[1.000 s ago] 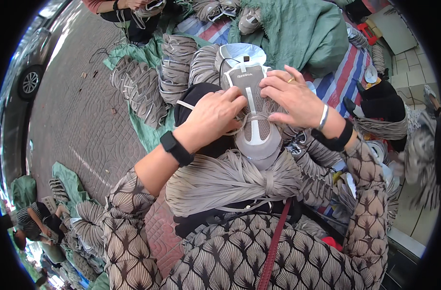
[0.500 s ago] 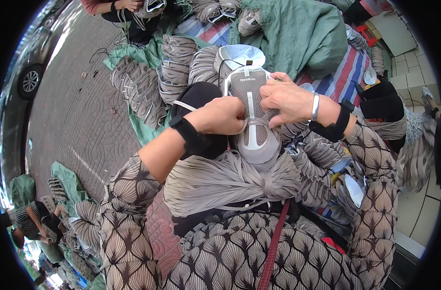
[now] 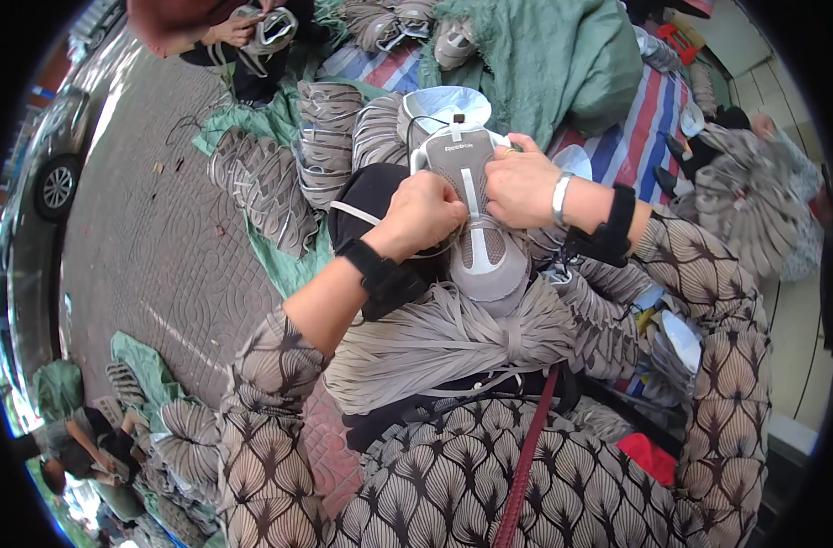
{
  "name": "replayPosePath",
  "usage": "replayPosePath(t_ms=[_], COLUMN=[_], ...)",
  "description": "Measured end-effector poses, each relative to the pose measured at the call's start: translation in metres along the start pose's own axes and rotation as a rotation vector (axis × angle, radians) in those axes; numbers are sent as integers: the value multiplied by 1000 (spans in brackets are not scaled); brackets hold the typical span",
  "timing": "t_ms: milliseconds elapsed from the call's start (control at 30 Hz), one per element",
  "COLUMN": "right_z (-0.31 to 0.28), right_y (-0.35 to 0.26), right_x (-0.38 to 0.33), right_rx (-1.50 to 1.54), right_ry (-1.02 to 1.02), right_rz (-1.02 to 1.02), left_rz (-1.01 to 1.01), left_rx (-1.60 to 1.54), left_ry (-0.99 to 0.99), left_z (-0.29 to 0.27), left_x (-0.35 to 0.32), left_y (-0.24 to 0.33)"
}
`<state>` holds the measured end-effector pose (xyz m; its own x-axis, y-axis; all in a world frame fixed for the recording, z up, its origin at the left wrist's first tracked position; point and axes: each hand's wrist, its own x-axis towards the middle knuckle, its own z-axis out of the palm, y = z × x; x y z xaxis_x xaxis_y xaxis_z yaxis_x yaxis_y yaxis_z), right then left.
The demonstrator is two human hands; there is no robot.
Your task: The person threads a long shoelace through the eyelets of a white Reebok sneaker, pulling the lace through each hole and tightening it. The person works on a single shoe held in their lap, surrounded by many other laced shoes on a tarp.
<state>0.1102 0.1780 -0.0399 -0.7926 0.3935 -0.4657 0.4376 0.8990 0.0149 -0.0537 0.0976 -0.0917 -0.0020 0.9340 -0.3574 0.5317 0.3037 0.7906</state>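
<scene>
From where I stand: lg. green woven-plastic sack [image 3: 563, 64] at rear. Bundle of flat, pale-grey laces [image 3: 426, 347] in fgd. Grey mesh shoe upper w/ white trim [image 3: 474, 196] betw. hands, toe twd. bundle. L hand [image 3: 426, 212]: fingers curled closed at upper's L edge, contents hidden. R hand [image 3: 523, 185]: half-curled, gripping upper's R edge.

The left arm [image 3: 325, 306] slants up and to the right. The left hand [image 3: 426, 212] is curled up tight, with its knuckles showing. The right arm [image 3: 704, 254] bends and comes in from the right side. The right hand [image 3: 523, 187] has its back up and its fingers [image 3: 500, 175] bent. Both hands are close together but don't touch.
</scene>
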Motion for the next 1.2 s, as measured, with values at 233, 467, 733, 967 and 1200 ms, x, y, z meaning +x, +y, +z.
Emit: replayPosePath(t_ms=[233,467,733,967,1200], right_z=[14,10,-56,-58,-45], right_y=[-8,22,24,-9,-10], right_x=[-2,27,79,86,81], right_rx=[215,536,1814,1915,1858], right_ry=[20,758,427,320,347], right_rz=[198,226,134,101,25], left_rz=[181,454,376,295,272], left_rx=[-92,42,-805,-584,-523], left_ry=[-72,-100,216,219,280], left_z=[-10,-5,-85,-100,-98], left_x=[-7,-3,17,25,23], left_y=[6,-3,1,-9,9])
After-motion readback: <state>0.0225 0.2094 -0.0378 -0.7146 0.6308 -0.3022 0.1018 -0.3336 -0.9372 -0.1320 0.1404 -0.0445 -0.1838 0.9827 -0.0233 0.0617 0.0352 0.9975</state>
